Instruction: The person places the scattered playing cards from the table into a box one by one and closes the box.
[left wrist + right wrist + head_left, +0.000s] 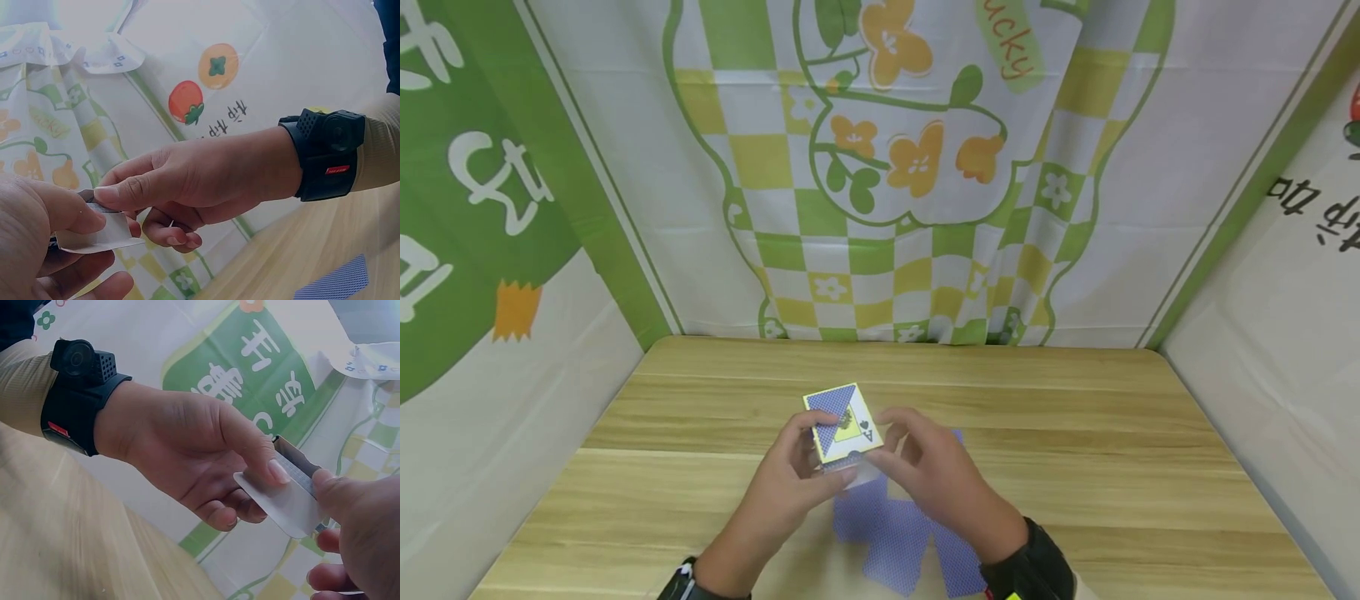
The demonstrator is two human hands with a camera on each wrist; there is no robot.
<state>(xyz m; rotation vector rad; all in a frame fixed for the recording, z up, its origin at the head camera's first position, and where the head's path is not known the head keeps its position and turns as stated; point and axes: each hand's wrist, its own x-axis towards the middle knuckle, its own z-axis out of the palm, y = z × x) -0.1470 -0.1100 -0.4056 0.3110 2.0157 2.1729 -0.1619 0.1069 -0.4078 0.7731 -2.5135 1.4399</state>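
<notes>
"So the scene is being opened on a wood-grain tabletop!"

"Yes, and it is being backed by a checked, flower-printed cloth, while the sides are being closed in by lettered sheets."

"What else is being spotted?"

"Blue-backed cards are being carried by the tabletop, face down. Some are being partly blocked from the head view by the right hand and its black wristband."

"And the card box?"

"It is being held up above the tabletop, between both hands! It is being gripped by the left hand, whose thumb is being pressed on a white flap. Its edge is being pinched by the right thumb and fingers."
</notes>
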